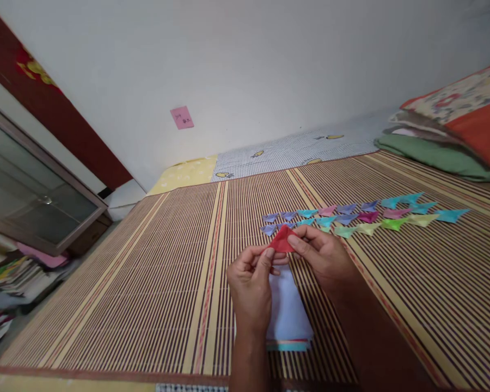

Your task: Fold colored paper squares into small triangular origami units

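Red paper: a small folded piece of red paper [282, 240], triangular with a sharp upper point, held in the air just above the striped mat, near the closest end of the row of folded pieces.
Left hand: the left hand [251, 283] pinches the lower left corner of the red paper between thumb and forefinger, the other fingers curled in; the grip looks meant to keep that corner steady.
Right hand: the right hand [322, 256] is closed on the right side of the red paper, fingers lying flat over its upper face, seemingly pressing a fold down against the thumb beneath, which is hidden.
Paper stack: a stack of paper sheets [288, 313], pale on top with coloured edges showing at its near end, lies flat on the mat right under the hands, within easy reach.
Folded pieces: a row of small pointed folded papers [363, 215] in purple, teal, pink and green, laid in two loose lines beyond the hands, apart from the stack so they stay sorted.
Mat: a woven striped mat [147, 272] of thin brown and tan slats covers the bed.
Edges: folded bedding [453, 136] at the far right corner; a pink note [182, 117] stuck on the white wall.
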Demonstrator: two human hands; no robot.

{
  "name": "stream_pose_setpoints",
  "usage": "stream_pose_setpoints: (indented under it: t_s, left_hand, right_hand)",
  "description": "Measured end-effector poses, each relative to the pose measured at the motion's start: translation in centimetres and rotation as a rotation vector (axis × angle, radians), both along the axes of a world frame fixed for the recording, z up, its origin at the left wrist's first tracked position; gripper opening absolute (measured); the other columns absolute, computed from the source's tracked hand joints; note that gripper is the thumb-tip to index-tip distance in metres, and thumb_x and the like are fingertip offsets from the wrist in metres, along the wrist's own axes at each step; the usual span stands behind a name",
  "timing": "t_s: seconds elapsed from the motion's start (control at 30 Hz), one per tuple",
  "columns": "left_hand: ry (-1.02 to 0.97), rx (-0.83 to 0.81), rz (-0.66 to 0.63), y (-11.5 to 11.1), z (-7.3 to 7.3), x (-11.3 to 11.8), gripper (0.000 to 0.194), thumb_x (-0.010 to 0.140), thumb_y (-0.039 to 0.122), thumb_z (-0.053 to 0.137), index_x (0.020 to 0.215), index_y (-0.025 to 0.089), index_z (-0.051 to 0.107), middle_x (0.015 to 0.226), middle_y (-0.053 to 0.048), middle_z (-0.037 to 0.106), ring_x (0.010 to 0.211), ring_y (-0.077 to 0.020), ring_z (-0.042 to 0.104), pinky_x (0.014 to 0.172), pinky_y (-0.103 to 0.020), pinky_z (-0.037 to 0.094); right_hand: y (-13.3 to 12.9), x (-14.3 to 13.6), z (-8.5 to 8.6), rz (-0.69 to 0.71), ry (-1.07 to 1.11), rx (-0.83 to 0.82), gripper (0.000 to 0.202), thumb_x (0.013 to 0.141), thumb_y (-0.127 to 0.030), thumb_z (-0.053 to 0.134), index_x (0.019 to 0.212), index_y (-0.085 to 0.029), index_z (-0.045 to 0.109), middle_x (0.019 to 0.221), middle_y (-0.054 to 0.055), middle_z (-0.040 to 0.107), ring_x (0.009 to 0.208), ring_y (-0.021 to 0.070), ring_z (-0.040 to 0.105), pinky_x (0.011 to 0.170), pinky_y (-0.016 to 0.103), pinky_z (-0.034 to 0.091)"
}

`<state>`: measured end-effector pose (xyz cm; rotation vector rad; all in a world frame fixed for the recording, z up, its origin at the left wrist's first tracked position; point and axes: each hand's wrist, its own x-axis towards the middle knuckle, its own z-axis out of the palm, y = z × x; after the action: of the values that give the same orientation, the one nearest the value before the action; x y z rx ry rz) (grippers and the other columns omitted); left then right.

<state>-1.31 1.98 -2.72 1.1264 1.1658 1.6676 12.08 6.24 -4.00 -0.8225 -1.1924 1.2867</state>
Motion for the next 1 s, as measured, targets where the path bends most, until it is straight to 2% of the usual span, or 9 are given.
stream_pose_setpoints:
  t_s: [0.17,0.23,0.33,0.43,0.53,0.67,0.8,0.93,1.0]
  left_hand:
    - [0.046,-0.012,-0.024,-0.1,0.21,-0.07,0.033,0.097,0.041,0.064,0.075,0.016,0.071,0.073,-0.008,0.08,0.061,-0.017,0.073,0.056,-0.025,0.052]
    - [0.036,-0.027,-0.048,0.01,0.27,-0.21,0.031,0.096,0.041,0.065,0.08,0.016,0.072,0.074,-0.008,0.08,0.062,-0.017,0.073,0.056,-0.024,0.051]
    - [0.009,-0.083,-0.109,0.23,0.19,-0.47,0.02,0.087,0.035,0.075,0.084,0.016,0.071,0.075,-0.007,0.08,0.062,-0.0161,0.073,0.053,-0.022,0.047]
    - [-0.032,-0.123,-0.143,0.33,0.04,-0.65,0.02,0.084,0.033,0.078,0.077,0.016,0.07,0.071,-0.007,0.079,0.061,-0.0155,0.072,0.055,-0.022,0.047]
    - [-0.015,-0.105,-0.113,0.22,-0.04,-0.66,0.024,0.087,0.034,0.076,0.073,0.016,0.07,0.068,-0.006,0.079,0.059,-0.014,0.068,0.057,-0.022,0.046]
    - [0.051,-0.063,-0.087,0.12,-0.15,-0.55,0.03,0.094,0.04,0.068,0.075,0.016,0.072,0.069,-0.006,0.078,0.057,-0.0132,0.065,0.058,-0.024,0.045]
    - [0.037,-0.064,-0.125,0.29,-0.29,-0.49,0.044,0.1,0.048,0.056,0.075,0.016,0.073,0.069,-0.008,0.077,0.06,-0.0158,0.068,0.059,-0.026,0.047]
    - [-0.033,-0.124,-0.154,0.45,-0.12,-0.45,0.025,0.081,0.039,0.081,0.086,0.016,0.073,0.072,-0.005,0.078,0.059,-0.0156,0.069,0.055,-0.024,0.046]
    - [-0.063,-0.142,-0.123,0.47,0.02,-0.45,0.023,0.075,0.032,0.085,0.084,0.015,0.074,0.068,-0.004,0.076,0.058,-0.0144,0.068,0.056,-0.022,0.046]
  right_hand:
    - [-0.03,-0.01,0.28,-0.032,-0.038,0.023,0.022,0.086,-0.042,0.072,0.081,-0.021,0.068,0.075,0.001,0.069,0.07,0.0168,0.059,0.067,0.029,0.048]
    - [-0.09,-0.02,0.4,-0.052,-0.064,0.03,0.022,0.087,-0.042,0.071,0.082,-0.02,0.068,0.076,0.001,0.069,0.071,0.0169,0.06,0.067,0.029,0.048]
    - [-0.27,-0.07,0.53,-0.043,-0.073,0.037,0.021,0.087,-0.04,0.071,0.081,-0.02,0.068,0.074,0.001,0.068,0.069,0.0164,0.059,0.065,0.028,0.047]
    - [-0.39,-0.19,0.46,-0.019,-0.077,0.031,0.021,0.089,-0.039,0.07,0.08,-0.02,0.066,0.069,-0.001,0.065,0.063,0.0149,0.055,0.062,0.028,0.045]
    - [-0.31,-0.31,0.24,-0.024,-0.102,0.063,0.023,0.089,-0.039,0.069,0.078,-0.02,0.065,0.068,-0.002,0.062,0.062,0.0143,0.053,0.061,0.027,0.043]
    - [-0.15,-0.36,0.13,-0.04,-0.13,0.095,0.022,0.089,-0.039,0.069,0.078,-0.02,0.067,0.071,-0.001,0.064,0.067,0.0155,0.056,0.064,0.028,0.044]
    - [-0.24,-0.4,0.27,-0.037,-0.083,0.072,0.02,0.088,-0.037,0.071,0.078,-0.02,0.067,0.071,-0.001,0.066,0.067,0.0157,0.058,0.065,0.029,0.046]
    - [-0.37,-0.67,0.18,-0.005,-0.054,0.046,0.02,0.088,-0.037,0.071,0.078,-0.02,0.067,0.069,-0.001,0.066,0.062,0.0148,0.058,0.06,0.028,0.046]
    - [-0.36,-0.9,0.03,0.047,-0.027,0.044,0.021,0.088,-0.038,0.072,0.078,-0.02,0.067,0.067,-0.001,0.065,0.06,0.0146,0.058,0.06,0.029,0.047]
